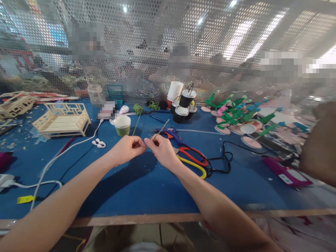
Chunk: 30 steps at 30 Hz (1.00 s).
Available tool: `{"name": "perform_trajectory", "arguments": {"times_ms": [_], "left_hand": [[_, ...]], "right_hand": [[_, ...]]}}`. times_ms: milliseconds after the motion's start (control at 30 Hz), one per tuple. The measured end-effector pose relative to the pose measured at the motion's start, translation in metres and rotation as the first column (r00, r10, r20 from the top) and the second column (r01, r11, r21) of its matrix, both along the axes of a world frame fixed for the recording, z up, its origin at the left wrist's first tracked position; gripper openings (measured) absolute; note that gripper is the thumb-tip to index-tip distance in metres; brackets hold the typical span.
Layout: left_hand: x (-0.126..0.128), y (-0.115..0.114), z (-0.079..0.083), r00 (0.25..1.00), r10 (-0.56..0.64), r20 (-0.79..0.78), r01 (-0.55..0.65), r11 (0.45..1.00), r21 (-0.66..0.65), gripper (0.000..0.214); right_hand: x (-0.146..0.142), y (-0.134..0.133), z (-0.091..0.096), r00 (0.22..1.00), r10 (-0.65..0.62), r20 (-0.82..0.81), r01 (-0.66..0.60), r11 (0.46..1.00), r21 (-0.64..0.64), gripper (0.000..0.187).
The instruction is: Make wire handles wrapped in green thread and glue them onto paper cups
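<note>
Over the middle of the blue table, my left hand (127, 149) is closed in a pinch on a strand of green yarn (137, 123). The strand rises from my fingers toward a ball of green yarn (137, 109). Close beside it, fingertips almost touching, my right hand (163, 149) pinches a thin, straight, greenish-tan piece (163, 126); whether it is a stick or a stiff cord end, I cannot tell. Just behind my left hand stands a paper cup (122, 121), white above and green around its lower part. Scissors (193, 157) with red and yellow handles lie by my right wrist.
A blue glue gun (172, 134) with a black cable lies behind the scissors. Black-wrapped cups (181, 113) and stacked white cups (175, 91) stand farther back. Left is a small wooden bench (63, 120) and a white cable (70, 145). Another person's arm (319, 147) reaches in at right.
</note>
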<state>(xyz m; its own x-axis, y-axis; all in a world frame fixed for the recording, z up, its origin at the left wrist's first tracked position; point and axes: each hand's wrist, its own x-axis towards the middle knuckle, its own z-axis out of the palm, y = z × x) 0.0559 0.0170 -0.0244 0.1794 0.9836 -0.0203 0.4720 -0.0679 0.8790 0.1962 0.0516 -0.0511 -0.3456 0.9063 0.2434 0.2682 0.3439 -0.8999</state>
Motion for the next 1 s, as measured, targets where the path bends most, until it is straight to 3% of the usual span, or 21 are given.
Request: {"name": "perform_trajectory", "arguments": {"times_ms": [533,800,1000], "left_hand": [[0.0058,0.0001,-0.0057,0.998,0.055,-0.003,-0.055,0.998,-0.009,0.020],[0.0056,-0.0001,-0.0050,0.981,0.041,0.191,-0.022,0.994,-0.103,0.019],[0.0021,0.0014,-0.0037,0.988,0.005,0.154,0.008,0.996,-0.085,0.016]], "right_hand": [[0.0004,-0.0009,-0.0004,0.998,-0.053,0.039,0.051,0.997,0.063,0.030],[0.0028,0.0029,-0.0018,0.985,0.166,-0.048,-0.165,0.986,0.024,0.020],[0.0037,0.0045,-0.0047,0.996,0.094,-0.008,-0.093,0.995,0.041,0.022]]}}
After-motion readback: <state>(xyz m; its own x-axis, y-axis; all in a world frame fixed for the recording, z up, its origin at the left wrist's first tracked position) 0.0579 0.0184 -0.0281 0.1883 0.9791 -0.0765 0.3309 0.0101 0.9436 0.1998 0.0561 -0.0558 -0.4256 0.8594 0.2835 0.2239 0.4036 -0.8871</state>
